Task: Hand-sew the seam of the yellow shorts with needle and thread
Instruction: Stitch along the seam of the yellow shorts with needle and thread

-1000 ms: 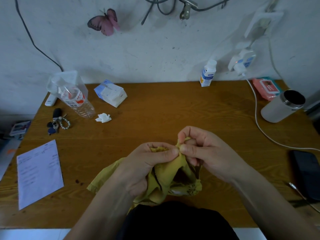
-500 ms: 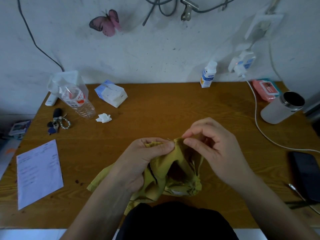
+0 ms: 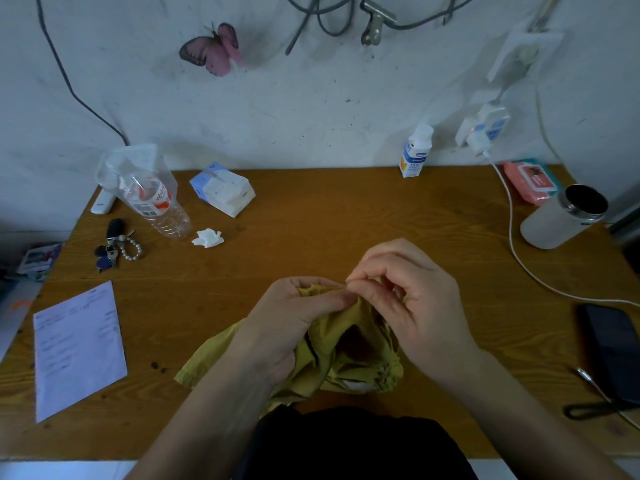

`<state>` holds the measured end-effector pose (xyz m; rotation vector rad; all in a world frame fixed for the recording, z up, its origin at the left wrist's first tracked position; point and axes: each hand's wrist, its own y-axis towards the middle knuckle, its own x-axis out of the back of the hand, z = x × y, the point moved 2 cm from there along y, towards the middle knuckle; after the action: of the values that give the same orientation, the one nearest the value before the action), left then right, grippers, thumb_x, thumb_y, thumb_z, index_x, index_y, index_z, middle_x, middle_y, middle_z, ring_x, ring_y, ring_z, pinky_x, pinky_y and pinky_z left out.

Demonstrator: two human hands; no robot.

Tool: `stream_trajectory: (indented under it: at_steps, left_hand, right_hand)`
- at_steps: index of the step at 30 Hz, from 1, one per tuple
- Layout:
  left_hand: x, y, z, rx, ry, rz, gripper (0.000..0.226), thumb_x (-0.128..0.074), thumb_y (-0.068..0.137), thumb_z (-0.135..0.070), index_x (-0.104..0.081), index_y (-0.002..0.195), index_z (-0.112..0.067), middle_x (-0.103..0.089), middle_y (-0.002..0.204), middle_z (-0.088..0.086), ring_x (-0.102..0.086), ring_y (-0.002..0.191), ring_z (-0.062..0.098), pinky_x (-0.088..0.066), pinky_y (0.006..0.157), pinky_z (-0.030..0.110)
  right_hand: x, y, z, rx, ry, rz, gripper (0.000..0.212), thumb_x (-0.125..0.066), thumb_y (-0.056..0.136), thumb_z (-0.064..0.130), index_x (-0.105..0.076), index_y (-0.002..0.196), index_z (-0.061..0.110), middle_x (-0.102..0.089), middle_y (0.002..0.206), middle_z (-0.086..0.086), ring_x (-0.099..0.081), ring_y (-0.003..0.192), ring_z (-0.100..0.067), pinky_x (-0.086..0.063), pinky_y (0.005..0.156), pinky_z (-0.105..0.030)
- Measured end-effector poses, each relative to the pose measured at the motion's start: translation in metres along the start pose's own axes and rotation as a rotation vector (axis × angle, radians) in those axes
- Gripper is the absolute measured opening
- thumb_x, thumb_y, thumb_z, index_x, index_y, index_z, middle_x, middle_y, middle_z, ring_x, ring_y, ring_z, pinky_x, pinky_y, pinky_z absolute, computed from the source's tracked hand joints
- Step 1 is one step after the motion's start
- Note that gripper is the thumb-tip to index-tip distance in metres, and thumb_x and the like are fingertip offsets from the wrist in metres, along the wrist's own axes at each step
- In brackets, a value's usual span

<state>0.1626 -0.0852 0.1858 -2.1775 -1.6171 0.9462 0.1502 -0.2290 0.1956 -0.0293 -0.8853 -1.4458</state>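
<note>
Yellow shorts (image 3: 349, 344) sit bunched in both grips above the desk (image 3: 311, 220). The left hand (image 3: 294, 320) pinches the seam fold, and the right hand (image 3: 412, 299) pinches something too fine to see, likely the needle. Probably mid-stitch; next, draw the thread through steadily. Far right, an open tumbler (image 3: 564, 216) looks dark inside.

place: home room, a personal desk | surface: wooden desk (image 3: 311, 220) against a scuffed white wall (image 3: 311, 109) | decor: pink butterfly (image 3: 213, 50) stuck on the wall | personal items: keys (image 3: 114, 247), tissue pack (image 3: 223, 188), plastic water bottle (image 3: 162, 206), wet-wipes pack (image 3: 528, 180), insulated mug (image 3: 561, 218), phone (image 3: 609, 348) | power: charger (image 3: 481, 131) plugged in at the wall, white cable (image 3: 512, 237) trailing over the desk
</note>
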Motion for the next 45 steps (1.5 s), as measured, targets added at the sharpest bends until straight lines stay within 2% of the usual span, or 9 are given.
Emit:
stream_trajectory:
  at_steps: [4, 9, 14, 23, 26, 28, 31, 37, 45]
  left_hand:
    - [0.001, 0.003, 0.002, 0.0, 0.017, -0.021, 0.011, -0.074, 0.054, -0.01, -0.074, 0.064, -0.005, -0.07, 0.062, 0.015, -0.068, 0.054, 0.023, -0.057, 0.054, 0.028]
    - [-0.006, 0.005, 0.001, 0.056, -0.067, -0.008, 0.007, -0.069, 0.064, -0.008, -0.074, 0.063, -0.004, -0.07, 0.062, 0.016, -0.069, 0.055, 0.024, -0.055, 0.051, 0.026]
    - [-0.003, 0.011, 0.003, 0.038, -0.101, -0.12, 0.016, -0.062, 0.083, -0.001, -0.071, 0.07, 0.0, -0.069, 0.064, 0.017, -0.068, 0.057, 0.026, -0.058, 0.057, 0.031]
    - [-0.009, 0.012, 0.006, 0.121, -0.207, -0.104, 0.019, -0.061, 0.083, -0.002, -0.064, 0.065, 0.001, -0.062, 0.052, 0.011, -0.062, 0.045, 0.019, -0.054, 0.047, 0.023]
    - [-0.012, 0.012, 0.009, 0.224, -0.306, -0.076, 0.008, -0.068, 0.067, -0.004, -0.069, 0.061, 0.0, -0.066, 0.065, 0.016, -0.065, 0.062, 0.024, -0.057, 0.07, 0.033]
    - [-0.009, 0.012, 0.008, 0.177, -0.27, -0.073, 0.009, -0.068, 0.062, -0.006, -0.072, 0.065, 0.001, -0.068, 0.066, 0.016, -0.067, 0.062, 0.025, -0.059, 0.066, 0.032]
    - [0.003, 0.014, 0.003, 0.009, -0.103, -0.153, 0.008, -0.068, 0.077, -0.006, -0.075, 0.076, -0.003, -0.072, 0.07, 0.018, -0.07, 0.061, 0.026, -0.058, 0.057, 0.03]
    - [0.025, 0.008, -0.001, -0.14, 0.052, -0.287, 0.013, -0.068, 0.082, -0.012, -0.076, 0.072, -0.012, -0.073, 0.073, 0.018, -0.072, 0.065, 0.027, -0.057, 0.058, 0.03]
    - [0.044, -0.001, -0.011, -0.249, 0.004, -0.415, 0.021, -0.066, 0.081, -0.009, -0.076, 0.063, -0.016, -0.073, 0.068, 0.012, -0.071, 0.059, 0.021, -0.054, 0.05, 0.023]
  right_hand:
    - [-0.01, 0.0, -0.005, 0.032, -0.107, 0.047, 0.018, -0.05, 0.09, 0.014, -0.063, 0.08, 0.005, -0.059, 0.085, -0.002, -0.055, 0.078, -0.012, -0.048, 0.065, -0.029]
    - [-0.024, -0.004, -0.008, 0.088, -0.052, -0.153, 0.019, -0.045, 0.089, 0.0, -0.06, 0.077, 0.0, -0.057, 0.083, -0.009, -0.051, 0.079, -0.014, -0.045, 0.068, -0.024]
    - [-0.033, -0.001, -0.019, -0.013, -0.034, -0.132, 0.018, -0.047, 0.093, 0.011, -0.059, 0.082, 0.004, -0.054, 0.085, 0.0, -0.05, 0.079, -0.011, -0.041, 0.07, -0.021]
    - [-0.037, 0.005, -0.016, 0.076, -0.104, -0.199, 0.02, -0.039, 0.087, 0.0, -0.053, 0.073, 0.003, -0.054, 0.075, -0.009, -0.043, 0.072, -0.014, -0.033, 0.065, -0.022]
    - [-0.039, 0.009, -0.012, 0.133, -0.109, -0.241, 0.021, -0.04, 0.087, -0.001, -0.056, 0.072, 0.002, -0.057, 0.075, -0.009, -0.045, 0.073, -0.014, -0.034, 0.068, -0.021]
    - [-0.039, 0.012, -0.009, 0.087, -0.07, -0.233, 0.021, -0.042, 0.089, 0.002, -0.057, 0.075, 0.001, -0.058, 0.076, -0.007, -0.049, 0.073, -0.016, -0.037, 0.067, -0.022]
    - [-0.034, 0.016, -0.008, -0.112, 0.144, -0.238, 0.018, -0.042, 0.094, 0.007, -0.056, 0.083, 0.006, -0.058, 0.077, -0.002, -0.053, 0.07, -0.013, -0.042, 0.065, -0.022]
    - [-0.005, 0.022, -0.025, -0.733, 1.128, -0.269, 0.024, -0.036, 0.097, 0.013, -0.049, 0.076, 0.014, -0.049, 0.054, 0.006, -0.035, 0.044, -0.004, -0.027, 0.04, -0.015]
    - [0.042, 0.004, -0.059, -0.881, 1.313, -0.612, 0.02, -0.04, 0.096, 0.018, -0.051, 0.08, 0.015, -0.041, 0.054, 0.008, -0.034, 0.045, -0.003, -0.033, 0.042, -0.013]
